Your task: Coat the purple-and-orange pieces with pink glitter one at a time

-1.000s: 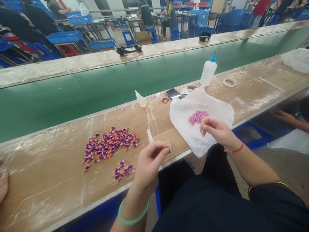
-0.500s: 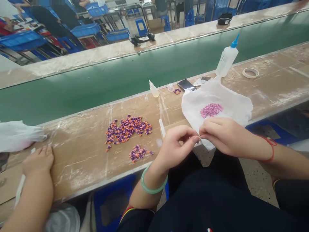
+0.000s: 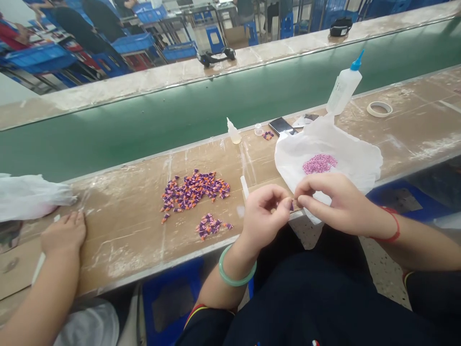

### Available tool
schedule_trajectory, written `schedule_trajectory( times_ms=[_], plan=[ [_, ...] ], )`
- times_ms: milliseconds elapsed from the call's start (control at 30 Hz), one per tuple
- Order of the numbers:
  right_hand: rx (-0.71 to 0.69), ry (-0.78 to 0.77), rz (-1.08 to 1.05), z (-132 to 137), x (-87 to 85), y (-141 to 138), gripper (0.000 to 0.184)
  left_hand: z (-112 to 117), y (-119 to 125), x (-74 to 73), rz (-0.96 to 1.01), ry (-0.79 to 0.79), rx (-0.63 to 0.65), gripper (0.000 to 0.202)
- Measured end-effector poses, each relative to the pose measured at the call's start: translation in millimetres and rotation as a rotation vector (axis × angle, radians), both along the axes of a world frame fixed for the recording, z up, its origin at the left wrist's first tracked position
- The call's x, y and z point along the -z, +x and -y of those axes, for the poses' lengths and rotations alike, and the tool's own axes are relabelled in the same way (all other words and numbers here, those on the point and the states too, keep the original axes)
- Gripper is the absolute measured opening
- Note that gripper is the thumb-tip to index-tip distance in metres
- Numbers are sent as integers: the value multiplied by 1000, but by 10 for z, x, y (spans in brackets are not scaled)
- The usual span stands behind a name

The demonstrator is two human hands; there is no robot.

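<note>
My left hand (image 3: 264,214) and my right hand (image 3: 329,199) meet fingertip to fingertip at the bench's near edge. Both are pinched shut on a tiny piece that I cannot make out. Just behind my right hand lies a white plastic sheet (image 3: 353,154) with a small heap of pink beads (image 3: 320,163). Left of my hands sit a large pile of purple and orange pieces (image 3: 194,190) and a smaller pile (image 3: 211,225). A short white stick (image 3: 245,186) lies beside my left hand.
A small glue bottle (image 3: 234,131), a phone (image 3: 280,126), a tall blue-capped bottle (image 3: 344,86) and a tape roll (image 3: 379,109) stand by the green conveyor belt (image 3: 144,125). A neighbour's hand (image 3: 65,233) rests on the bench at left, near a white bag (image 3: 29,194).
My two hands have come together at the bench edge from apart. The view has swung left, bringing the neighbour's hand and white bag into sight.
</note>
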State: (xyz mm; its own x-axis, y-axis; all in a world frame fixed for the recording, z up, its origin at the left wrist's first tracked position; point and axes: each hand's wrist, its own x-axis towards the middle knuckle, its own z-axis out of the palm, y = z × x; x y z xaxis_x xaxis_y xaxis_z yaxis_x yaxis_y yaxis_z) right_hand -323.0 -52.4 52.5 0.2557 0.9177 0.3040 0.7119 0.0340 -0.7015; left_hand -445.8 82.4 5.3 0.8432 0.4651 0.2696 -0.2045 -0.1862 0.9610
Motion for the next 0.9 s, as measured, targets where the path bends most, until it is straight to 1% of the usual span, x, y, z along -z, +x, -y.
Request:
schedule_trajectory(
  times_ms=[67,200,367,600,667,767,833,900],
  plan=[
    [19,0,-84,-36,7,-34,11,-2,-18,16,16,-11,-27,17],
    [51,24,-87,-102,46,-85,10,-22,-50,27,-12,14,-72,17],
    [52,41,-42,-163,74,-104,11,-76,-70,27,-35,-21,-27,16],
    [11,-16,-80,-270,93,-124,11,-185,-108,6,-57,-74,22,16],
    [-21,-22,-98,-313,97,-127,12,-229,-141,18,-44,-107,39,16],
    [-101,-11,-61,-394,124,-94,12,-322,-236,107,-20,-209,22,18],
    [-159,-23,67,-467,176,-41,12,-400,-336,230,-30,-286,-46,19],
    [-225,-103,260,-557,259,23,14,-470,-457,394,-54,-351,-118,24]
  ],
)
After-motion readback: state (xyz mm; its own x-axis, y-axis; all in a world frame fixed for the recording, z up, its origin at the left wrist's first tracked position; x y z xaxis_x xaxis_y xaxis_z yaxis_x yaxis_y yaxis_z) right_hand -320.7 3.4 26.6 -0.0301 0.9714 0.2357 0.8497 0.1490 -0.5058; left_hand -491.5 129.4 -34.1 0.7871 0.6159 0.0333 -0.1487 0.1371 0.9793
